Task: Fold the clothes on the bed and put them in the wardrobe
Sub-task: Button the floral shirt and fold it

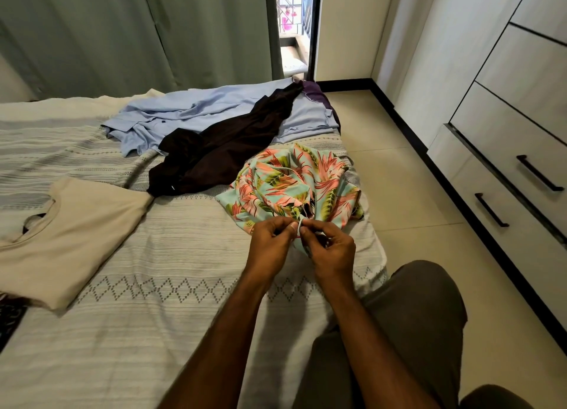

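Note:
A crumpled floral garment (291, 187), turquoise with pink and green leaves, lies near the right edge of the bed (153, 332). My left hand (271, 239) and my right hand (329, 246) meet at its near edge, and both pinch a thin strip of its fabric between fingers and thumb. A folded beige T-shirt (70, 239) lies flat at the left. Behind the floral garment a dark brown garment (221, 153) stretches diagonally over a rumpled light blue shirt (184, 114). A purple cloth (316, 95) peeks out at the far corner.
The white wardrobe (506, 138) with black drawer handles stands along the right, across a strip of tiled floor (399, 178). Green curtains (122, 34) hang behind the bed beside an open doorway. My knees in grey trousers (414, 316) are at the bed's right edge.

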Tool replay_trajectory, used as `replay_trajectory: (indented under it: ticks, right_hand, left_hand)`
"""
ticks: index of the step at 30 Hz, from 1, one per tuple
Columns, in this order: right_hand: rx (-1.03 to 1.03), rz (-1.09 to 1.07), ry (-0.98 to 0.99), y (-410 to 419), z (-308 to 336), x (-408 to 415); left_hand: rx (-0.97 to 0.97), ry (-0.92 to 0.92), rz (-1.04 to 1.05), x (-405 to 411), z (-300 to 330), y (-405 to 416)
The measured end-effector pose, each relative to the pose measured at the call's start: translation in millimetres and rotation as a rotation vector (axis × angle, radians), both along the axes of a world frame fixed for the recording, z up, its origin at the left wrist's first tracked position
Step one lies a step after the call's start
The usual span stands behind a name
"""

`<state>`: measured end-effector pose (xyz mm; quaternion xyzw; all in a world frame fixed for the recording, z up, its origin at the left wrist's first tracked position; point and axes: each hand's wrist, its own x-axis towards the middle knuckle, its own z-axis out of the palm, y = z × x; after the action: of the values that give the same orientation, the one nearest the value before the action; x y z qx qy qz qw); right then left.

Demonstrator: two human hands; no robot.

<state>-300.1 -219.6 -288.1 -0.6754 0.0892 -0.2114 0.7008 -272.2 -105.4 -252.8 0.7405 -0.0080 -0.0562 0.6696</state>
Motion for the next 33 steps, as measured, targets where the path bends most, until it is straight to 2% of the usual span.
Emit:
replay_trajectory:
  ticks: [7, 11, 20, 26, 33]
  right_hand:
    - [-0.222, -0.026, -0.036, -1.0, -0.8, -1.0]
    - [-0.221, -0.002, -0.038, 0.5, -2.3, -0.5]
    - [-0.101, -0.01, 0.05, 1.4, -0.5, 1.1]
    - [-0.287, -0.073, -0.003, 3.1, -3.4, 2.6]
    - [-0.373, -0.107, -0.045, 3.6, -2.0, 2.8]
  left_hand:
    - [0.039, 0.008, 0.002, -4.1, 2.4, -0.5]
    - [0.083, 0.002, 0.083, -1.4, 4.8, -0.5]
    - [0.276, -0.029, 0.07, -3.5, -5.2, -11.9]
    - [0.245, -0.051, 0.198, -6.7, -4.7, -18.8]
    - [0.204, -0.002, 0.258, -1.6, -9.3, -19.7]
